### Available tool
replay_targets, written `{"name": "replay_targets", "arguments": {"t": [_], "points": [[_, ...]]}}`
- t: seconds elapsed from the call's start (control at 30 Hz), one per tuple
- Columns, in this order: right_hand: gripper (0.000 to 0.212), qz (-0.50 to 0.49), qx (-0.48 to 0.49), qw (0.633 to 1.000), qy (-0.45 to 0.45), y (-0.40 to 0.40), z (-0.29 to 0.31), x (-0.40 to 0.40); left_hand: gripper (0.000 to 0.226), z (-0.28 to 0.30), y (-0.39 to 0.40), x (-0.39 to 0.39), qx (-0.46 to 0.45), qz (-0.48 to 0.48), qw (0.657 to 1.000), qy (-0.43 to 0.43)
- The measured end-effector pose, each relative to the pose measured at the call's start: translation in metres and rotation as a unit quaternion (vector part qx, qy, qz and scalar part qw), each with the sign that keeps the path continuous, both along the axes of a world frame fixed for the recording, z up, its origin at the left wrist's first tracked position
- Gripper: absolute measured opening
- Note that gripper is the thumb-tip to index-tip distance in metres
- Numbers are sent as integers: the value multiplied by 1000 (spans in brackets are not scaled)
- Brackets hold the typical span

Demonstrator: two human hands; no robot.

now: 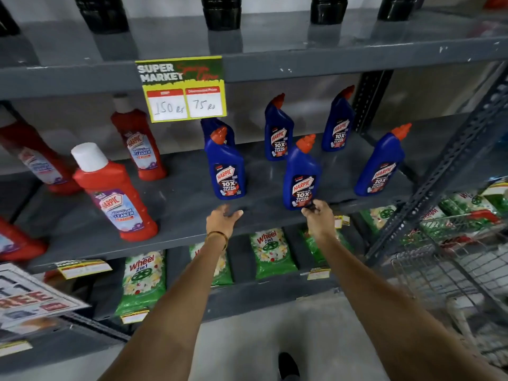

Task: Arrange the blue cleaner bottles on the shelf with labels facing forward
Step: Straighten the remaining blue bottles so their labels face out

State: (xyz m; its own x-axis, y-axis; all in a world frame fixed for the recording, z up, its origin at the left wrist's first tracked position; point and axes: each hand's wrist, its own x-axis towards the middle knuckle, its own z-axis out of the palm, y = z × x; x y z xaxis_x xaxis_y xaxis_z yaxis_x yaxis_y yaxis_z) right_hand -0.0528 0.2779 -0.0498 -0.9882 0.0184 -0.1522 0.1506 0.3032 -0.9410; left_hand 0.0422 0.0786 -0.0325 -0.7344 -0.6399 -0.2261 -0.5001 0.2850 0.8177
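Observation:
Several blue Harpic cleaner bottles with red caps stand on the grey middle shelf, labels turned toward me. One at the front left has another half hidden behind it. Two stand at the back, and one leans at the right. My right hand has its fingertips closed on the base of the front middle bottle, which stands on the shelf. My left hand lies open, palm down, on the shelf just below the front-left bottle, not touching it.
Red Harpic bathroom cleaner bottles fill the shelf's left part. A yellow price sign hangs from the shelf above. Green Wheel detergent packs line the lower shelf. A wire basket stands at the right, beside the rack's upright.

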Motion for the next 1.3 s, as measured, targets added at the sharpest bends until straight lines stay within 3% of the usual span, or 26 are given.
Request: {"name": "replay_targets", "arguments": {"t": [0.3, 0.73, 0.97, 1.3], "points": [[47, 95, 18, 995, 1, -61, 5, 38, 59, 1, -46, 27, 14, 12, 1000, 9], [53, 224, 11, 974, -41, -144, 14, -16, 60, 8, -79, -26, 39, 19, 999, 22], [46, 253, 8, 966, -51, -156, 4, -33, 49, 14, -79, -39, 79, -9, 995, 64], [44, 272, 0, 961, -42, -140, 6, -15, 40, 12, -63, -20, 69, 14, 994, 83]]}}
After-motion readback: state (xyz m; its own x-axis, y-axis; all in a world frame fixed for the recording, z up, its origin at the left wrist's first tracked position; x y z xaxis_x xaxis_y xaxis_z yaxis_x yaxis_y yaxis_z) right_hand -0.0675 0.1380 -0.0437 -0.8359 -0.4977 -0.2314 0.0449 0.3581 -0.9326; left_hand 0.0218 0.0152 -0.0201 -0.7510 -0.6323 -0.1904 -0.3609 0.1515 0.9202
